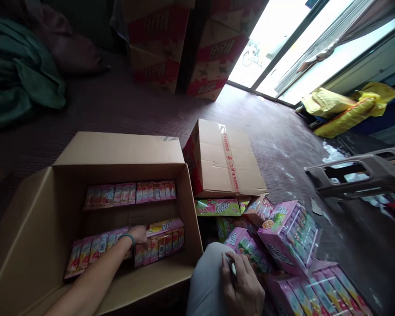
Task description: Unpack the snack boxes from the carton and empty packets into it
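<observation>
My left hand [138, 234] reaches into a large open cardboard box [39, 228] and rests on a pink candy display pack [163, 240] in the near row; its fingers curl over the pack's top edge. A second row of packs [131, 193] lies along the box's far wall. My right hand [242, 285] sits on my knee [206, 281], fingers closed around a small dark pen-like object [232, 268]. Beside it, loose pink display packs [289, 237] are piled on the floor.
A sealed taped carton [222, 160] lies right of the open box. Stacked red-and-tan cartons [184, 48] stand at the back by a glass door. A grey plastic stool [358, 173] lies at right, yellow bags [345, 109] beyond, green cloth [19, 74] at far left.
</observation>
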Available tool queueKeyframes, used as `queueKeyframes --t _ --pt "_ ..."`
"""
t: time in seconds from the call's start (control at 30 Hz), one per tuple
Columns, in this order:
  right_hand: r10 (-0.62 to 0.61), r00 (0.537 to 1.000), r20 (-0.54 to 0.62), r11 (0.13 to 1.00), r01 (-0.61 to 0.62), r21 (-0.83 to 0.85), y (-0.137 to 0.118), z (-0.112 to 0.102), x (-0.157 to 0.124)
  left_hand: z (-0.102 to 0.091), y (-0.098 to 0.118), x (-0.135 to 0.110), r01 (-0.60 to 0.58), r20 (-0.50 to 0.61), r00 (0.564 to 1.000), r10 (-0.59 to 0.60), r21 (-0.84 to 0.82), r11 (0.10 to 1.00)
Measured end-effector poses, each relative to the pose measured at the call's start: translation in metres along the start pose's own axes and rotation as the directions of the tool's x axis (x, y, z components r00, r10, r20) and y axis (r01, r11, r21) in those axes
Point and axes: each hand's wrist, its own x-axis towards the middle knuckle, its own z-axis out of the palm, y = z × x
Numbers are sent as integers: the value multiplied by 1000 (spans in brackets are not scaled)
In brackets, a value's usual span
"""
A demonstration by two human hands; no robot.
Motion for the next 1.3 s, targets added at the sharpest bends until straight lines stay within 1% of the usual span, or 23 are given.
queueKeyframes --t 0.07,0.13,0.23,0.3,0.37,0.43,0.47,0.53,0.6,0.67,0.7,0.73,0.77,0.8,0.83,0.87,0.9,0.93,0.97,1.0,1.07,1.23,1.3 --pt "-16 1000 -25 999 15 -29 3 2 -2 -5 8 -23 1 -58 998 1 34 999" --pt "-23 998 -51 999 21 -44 7 6 -6 -12 18 -49 5 -148 989 2 49 999" --pt "-9 998 -57 1000 8 -11 11 11 -9 -31 30 -92 35 -307 951 -21 41 999" --pt "15 997 -72 1000 -13 28 10 12 -8 -52 37 -128 17 -435 901 -9 14 1000" --pt "35 994 -104 997 -27 75 7 11 -7 -72 40 -171 -40 -548 836 24 -18 999" --pt "55 992 -115 992 -40 122 4 7 -5 -83 41 -218 -108 -635 770 58 -40 993" --pt "66 992 -108 988 -50 144 3 4 -5 -83 39 -241 -135 -670 739 72 -43 990" --pt "70 994 -89 982 -53 181 0 -1 -7 -71 32 -279 -187 -723 682 105 -35 982" --pt "62 994 -92 973 -39 227 -6 -8 -12 -44 24 -306 -236 -745 654 132 -35 971" --pt "43 994 -100 956 -12 292 -20 -20 -16 -11 18 -322 -292 -762 625 168 -29 956" --pt "13 997 -81 944 15 329 -30 -28 -17 6 17 -326 -319 -773 605 192 -14 948" --pt "-52 998 -36 930 61 363 -44 -38 -16 21 17 -328 -341 -787 578 216 9 940" --pt "-159 987 36 913 133 386 -59 -49 -14 34 18 -329 -354 -808 542 233 33 935" --pt "-296 946 129 892 226 392 -76 -60 -11 44 19 -329 -359 -831 502 238 50 932" --pt "-432 871 232 866 329 378 -94 -72 -6 53 20 -328 -359 -856 464 228 53 932" --pt "-537 773 339 835 428 347 -112 -82 -1 59 21 -327 -355 -880 429 204 43 934" --pt "-595 673 439 804 511 305 -128 -90 3 63 21 -326 -353 -902 394 177 30 935" --pt "-611 594 524 778 572 260 -143 -97 8 65 21 -325 -357 -918 363 161 22 934" --pt "-610 538 582 756 616 222 -156 -102 11 66 20 -324 -367 -928 338 159 26 930" --pt "-606 499 619 737 645 201 -167 -105 13 66 18 -323 -377 -934 317 166 37 925" --pt "-616 449 647 701 687 191 -184 -107 14 65 14 -321 -384 -944 280 177 58 921" --pt "-662 350 663 611 764 206 -219 -98 5 61 8 -320 -366 -966 218 137 49 929" --pt "-670 321 669 589 778 217 -230 -94 0 60 7 -320 -366 -965 211 157 71 928"
